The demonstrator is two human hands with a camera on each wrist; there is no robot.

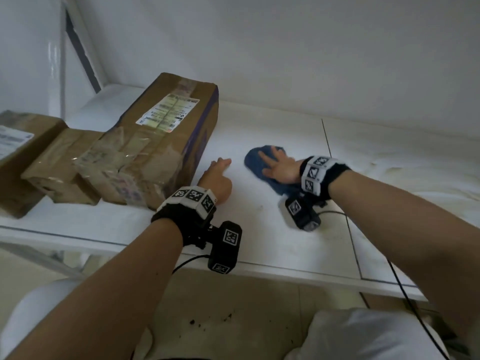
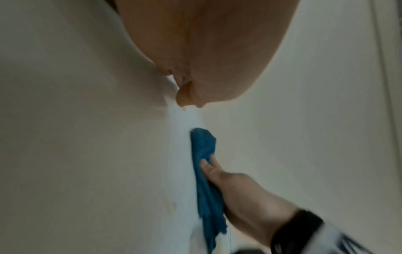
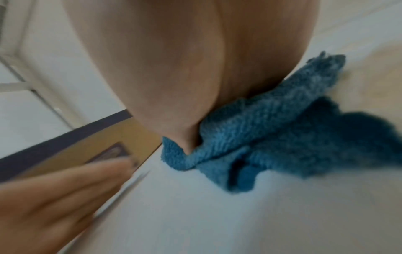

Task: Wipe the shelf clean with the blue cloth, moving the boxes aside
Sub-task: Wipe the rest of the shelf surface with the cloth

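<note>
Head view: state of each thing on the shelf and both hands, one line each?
blue cloth: crumpled, flat on the shelf under the right hand.
right hand: fingers spread, pressing the cloth.
left hand: holds nothing, beside the large box.
large box: taped shut, on the shelf's left part.
small boxes: closed, left of the large box.
shelf: stained at right.

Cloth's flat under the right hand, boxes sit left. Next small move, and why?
Probably sweep the cloth rightward. The right hand presses it flat with spread fingers on the clean-looking white stretch of shelf, while yellowish stains show past the seam on the right. The left hand is beside the big box, not gripping it.
</note>
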